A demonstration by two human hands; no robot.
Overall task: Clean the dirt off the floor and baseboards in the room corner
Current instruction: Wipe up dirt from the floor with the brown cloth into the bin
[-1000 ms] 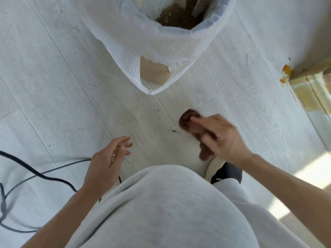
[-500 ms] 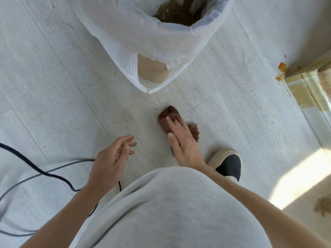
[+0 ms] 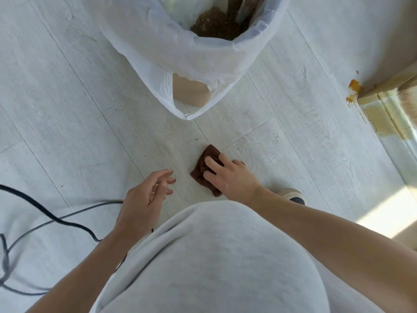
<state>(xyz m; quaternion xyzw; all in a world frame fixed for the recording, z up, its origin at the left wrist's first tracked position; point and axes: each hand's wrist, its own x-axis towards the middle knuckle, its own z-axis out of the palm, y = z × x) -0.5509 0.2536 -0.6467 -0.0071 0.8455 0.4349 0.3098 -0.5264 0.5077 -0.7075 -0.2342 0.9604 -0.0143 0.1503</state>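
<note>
A brown cloth [image 3: 204, 168] lies on the pale plank floor [image 3: 67, 109] in front of my knee. My right hand [image 3: 230, 175] presses down on the cloth with its fingers spread flat. My left hand [image 3: 146, 195] hovers just left of it, fingers relaxed and holding nothing. A few dark specks of dirt [image 3: 196, 139] sit on the floor just beyond the cloth. Orange stains [image 3: 353, 85] mark the floor beside the yellowish baseboard [image 3: 388, 105] at the right.
A bin lined with a white plastic bag [image 3: 187, 46] stands straight ahead, with brown dirt inside. A black cable [image 3: 56, 220] loops over the floor at the left. My shoe tip [image 3: 293, 194] shows right of my knee. A sunlit patch lies at the right edge.
My right hand has slid the cloth leftward across the floor and then a little back toward me. My left hand stays hovering in much the same place.
</note>
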